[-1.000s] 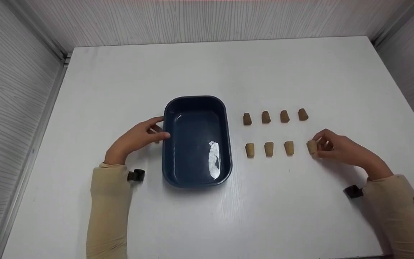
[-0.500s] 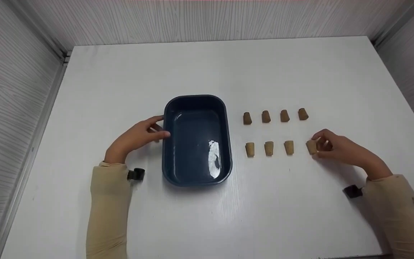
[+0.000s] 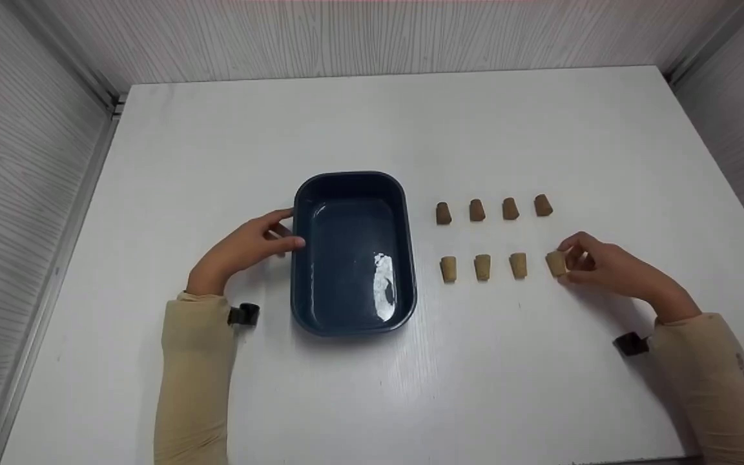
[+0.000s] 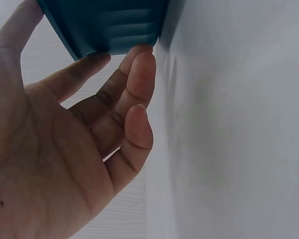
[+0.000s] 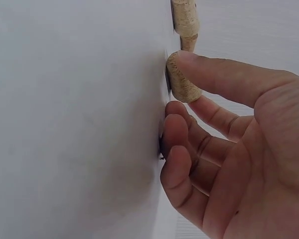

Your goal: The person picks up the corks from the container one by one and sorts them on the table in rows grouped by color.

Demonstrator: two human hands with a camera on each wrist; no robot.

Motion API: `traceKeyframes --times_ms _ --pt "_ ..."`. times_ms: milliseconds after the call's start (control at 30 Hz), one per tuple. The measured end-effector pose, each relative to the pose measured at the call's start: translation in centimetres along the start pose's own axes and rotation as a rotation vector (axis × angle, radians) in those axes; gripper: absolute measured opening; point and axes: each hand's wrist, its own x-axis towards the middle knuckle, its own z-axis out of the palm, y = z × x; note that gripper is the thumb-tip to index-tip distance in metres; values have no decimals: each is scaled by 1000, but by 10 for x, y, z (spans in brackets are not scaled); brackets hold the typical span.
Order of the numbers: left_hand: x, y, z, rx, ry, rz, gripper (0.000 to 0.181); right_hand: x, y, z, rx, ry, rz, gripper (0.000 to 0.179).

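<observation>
In the head view, my left hand is at the left side of a dark blue rectangular baking dish. Its thumb lies over the rim while the fingers reach the outer wall. Close up in the left wrist view, the dish has the index fingertip against it, with the other fingers bent below. My right hand pinches a light tapered cork between thumb and index finger at the right end of the front row. The right wrist view shows this cork close to the tabletop, the remaining fingers curled beneath the index finger.
Other light corks lie in the front row, to the left of the held one. Behind them runs a row of several darker brown corks. Wood-grain panels border the white table at the back and sides.
My right hand and the cork in it have shifted very slightly left. The left hand and the dish stay in place.
</observation>
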Motion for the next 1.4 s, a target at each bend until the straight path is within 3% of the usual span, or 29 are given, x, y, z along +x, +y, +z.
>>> traceKeyframes --times_ms 467,767,1100,1267,1400 --pt "-2 0 0 26 4 15 79 -2 0 -1 25 -27 6 48" --pt "-10 -4 -7 83 38 24 78 -7 -7 -9 -21 23 -68 47" --pt "-21 8 -11 188 279 83 73 -4 -26 -26 -31 244 -74 39" --pt "-23 14 -9 310 495 154 62 5 -37 -26 -39 407 -122 33" --pt "-22 15 -10 413 666 194 56 11 -47 -26 -105 536 -131 36"
